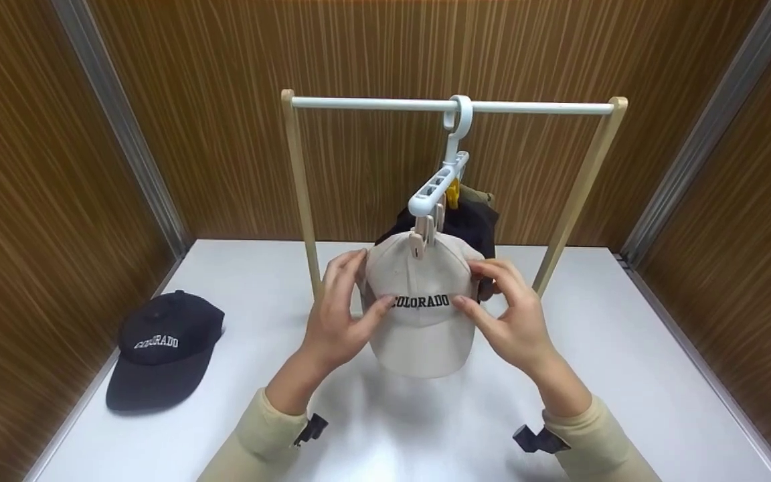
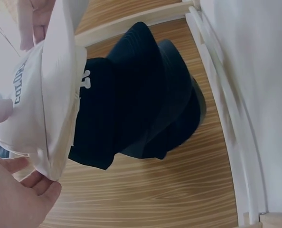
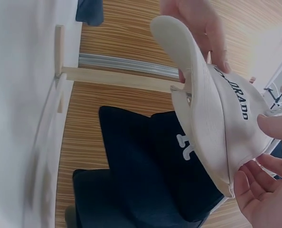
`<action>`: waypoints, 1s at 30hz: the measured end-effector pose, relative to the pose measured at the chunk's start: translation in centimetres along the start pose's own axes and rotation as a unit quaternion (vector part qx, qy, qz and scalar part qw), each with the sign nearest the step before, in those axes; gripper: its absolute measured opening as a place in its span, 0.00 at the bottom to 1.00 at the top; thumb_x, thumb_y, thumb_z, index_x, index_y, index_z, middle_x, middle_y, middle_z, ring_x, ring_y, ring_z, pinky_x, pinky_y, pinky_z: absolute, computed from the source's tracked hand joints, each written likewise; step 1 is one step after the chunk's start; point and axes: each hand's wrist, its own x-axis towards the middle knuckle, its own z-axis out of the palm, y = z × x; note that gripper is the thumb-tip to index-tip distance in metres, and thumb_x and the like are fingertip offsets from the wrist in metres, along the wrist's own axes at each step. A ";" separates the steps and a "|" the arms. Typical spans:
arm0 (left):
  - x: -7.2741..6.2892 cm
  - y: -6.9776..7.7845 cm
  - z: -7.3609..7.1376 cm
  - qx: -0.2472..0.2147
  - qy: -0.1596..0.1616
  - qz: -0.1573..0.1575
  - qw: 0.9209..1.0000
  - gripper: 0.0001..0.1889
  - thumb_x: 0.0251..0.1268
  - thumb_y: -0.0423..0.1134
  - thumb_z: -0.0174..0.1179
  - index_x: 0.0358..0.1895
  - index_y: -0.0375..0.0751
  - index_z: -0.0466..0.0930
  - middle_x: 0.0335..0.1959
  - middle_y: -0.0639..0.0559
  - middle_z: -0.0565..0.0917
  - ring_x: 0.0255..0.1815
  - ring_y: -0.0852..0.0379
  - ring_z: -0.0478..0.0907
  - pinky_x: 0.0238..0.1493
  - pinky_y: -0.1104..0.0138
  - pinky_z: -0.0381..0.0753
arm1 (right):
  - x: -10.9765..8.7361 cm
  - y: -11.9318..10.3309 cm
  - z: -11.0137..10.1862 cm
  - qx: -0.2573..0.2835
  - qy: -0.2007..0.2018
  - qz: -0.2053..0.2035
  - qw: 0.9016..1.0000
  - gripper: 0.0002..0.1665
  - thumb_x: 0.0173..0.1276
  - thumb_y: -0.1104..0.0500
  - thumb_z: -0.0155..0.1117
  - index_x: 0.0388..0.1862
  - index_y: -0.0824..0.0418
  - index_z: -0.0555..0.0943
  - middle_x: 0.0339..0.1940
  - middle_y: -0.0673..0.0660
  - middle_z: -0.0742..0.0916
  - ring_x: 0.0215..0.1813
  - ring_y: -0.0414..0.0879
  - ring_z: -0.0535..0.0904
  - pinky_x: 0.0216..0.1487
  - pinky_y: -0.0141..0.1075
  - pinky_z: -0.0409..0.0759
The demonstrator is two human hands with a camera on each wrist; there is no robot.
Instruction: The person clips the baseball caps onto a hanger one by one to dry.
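Observation:
A cream baseball cap (image 1: pixel 419 348) lettered COLORADO hangs by its crown from clothes pegs (image 1: pixel 417 242) at the near end of a white hanger (image 1: pixel 434 191). My left hand (image 1: pixel 342 311) pinches the cap's left side, thumb on the front panel and fingers behind the edge. On the opposite side my right hand (image 1: pixel 512 314) pinches it the same way, thumb beside the last letter. Behind it hang several dark caps (image 2: pixel 136 90), partly hidden in the head view; the right wrist view shows their dark brims (image 3: pixel 131 156).
The hanger hooks over the white rail (image 1: pixel 372 104) of a wooden-legged stand (image 1: pixel 576 194). A navy COLORADO cap (image 1: pixel 164 355) lies on the white table (image 1: pixel 258 268) at the left. Wood-grain panels (image 1: pixel 211 134) enclose the back and sides. A yellow peg (image 1: pixel 452 194) sits farther along the hanger.

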 end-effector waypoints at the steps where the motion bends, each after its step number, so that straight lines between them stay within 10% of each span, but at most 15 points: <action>1: -0.1 -0.1 -0.1 0.001 -0.003 -0.003 1.000 0.39 0.76 0.43 0.74 0.82 0.31 0.68 0.75 0.38 0.72 0.75 0.45 0.74 0.75 0.48 0.76 | -0.1 0.0 0.0 -0.001 -0.003 0.001 1.000 0.31 0.63 0.72 0.85 0.65 0.66 0.86 0.59 0.58 0.88 0.52 0.56 0.83 0.49 0.35 0.81; 30: -1.6 -1.4 -0.9 -0.008 -0.028 -0.001 1.000 0.39 0.76 0.39 0.73 0.82 0.27 0.65 0.77 0.34 0.69 0.78 0.43 0.72 0.74 0.51 0.77 | -1.2 -0.5 -0.3 0.009 -0.031 0.025 0.999 0.18 0.66 0.74 0.82 0.52 0.67 0.86 0.44 0.57 0.88 0.43 0.49 0.82 0.42 0.30 0.80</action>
